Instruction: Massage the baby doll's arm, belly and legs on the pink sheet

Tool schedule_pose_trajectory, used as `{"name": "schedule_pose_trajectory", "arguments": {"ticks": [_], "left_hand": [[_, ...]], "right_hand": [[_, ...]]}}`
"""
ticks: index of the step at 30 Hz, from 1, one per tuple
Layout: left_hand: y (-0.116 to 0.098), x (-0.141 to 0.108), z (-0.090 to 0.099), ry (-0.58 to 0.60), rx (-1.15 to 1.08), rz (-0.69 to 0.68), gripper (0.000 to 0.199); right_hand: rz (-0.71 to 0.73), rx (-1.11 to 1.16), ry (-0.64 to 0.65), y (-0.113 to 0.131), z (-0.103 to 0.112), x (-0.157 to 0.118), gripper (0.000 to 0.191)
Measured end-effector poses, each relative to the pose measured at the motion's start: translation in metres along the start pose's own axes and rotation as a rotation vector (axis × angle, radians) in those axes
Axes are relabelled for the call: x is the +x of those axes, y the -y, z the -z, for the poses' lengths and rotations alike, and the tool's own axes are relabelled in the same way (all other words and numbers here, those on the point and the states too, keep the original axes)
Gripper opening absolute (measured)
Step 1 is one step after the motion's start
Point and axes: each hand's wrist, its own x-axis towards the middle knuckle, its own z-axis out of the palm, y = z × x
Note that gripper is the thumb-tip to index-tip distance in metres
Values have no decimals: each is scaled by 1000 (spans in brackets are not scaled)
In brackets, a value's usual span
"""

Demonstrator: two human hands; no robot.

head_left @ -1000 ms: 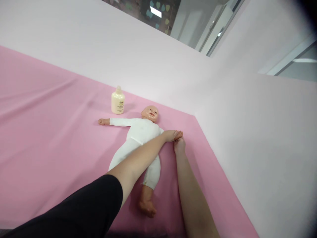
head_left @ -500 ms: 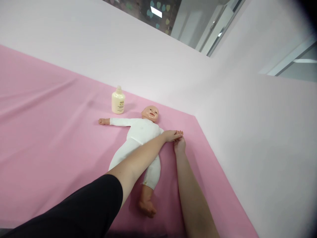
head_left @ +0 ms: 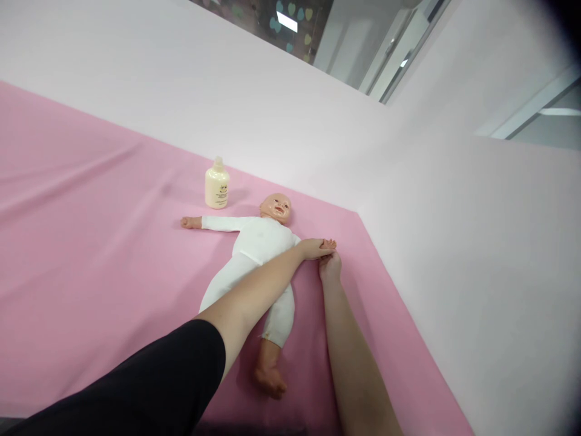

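A baby doll [head_left: 263, 239] in a white suit lies on its back on the pink sheet [head_left: 91, 242], its head toward the wall. My left hand [head_left: 312, 249] reaches across the doll's body and is closed round the doll's hand [head_left: 328, 244] at the right, whose small fingers stick out past mine. Just below it, my right hand [head_left: 330, 266] touches the same doll hand from underneath, its fingers curled and partly hidden. My left forearm covers part of the doll's belly and legs.
A cream pump-type bottle [head_left: 216, 188] stands upright on the sheet, left of the doll's head. White walls [head_left: 318, 145] rise behind and to the right of the sheet, with window openings above them.
My right hand has shifted very slightly at the doll's hand. The doll and the bottle have not moved.
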Motion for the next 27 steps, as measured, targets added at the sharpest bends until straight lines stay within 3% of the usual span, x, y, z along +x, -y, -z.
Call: {"name": "schedule_pose_trajectory", "arguments": {"ticks": [5,11,23,27], "left_hand": [[0,1,-2,9,1,-11,50],[-2,0,-2,19,-5,-22,39],[-14,-1,7,86,-63,-234,29],[-12,0,6,90,-58,-227,26]], "right_hand": [[-75,39,-63,9,-9,-5,23],[-62,64,-99,15,-18,-14,13],[-13,-48,-77,12,-15,-16,23],[-8,-67,-78,11,-14,-15,22]]}}
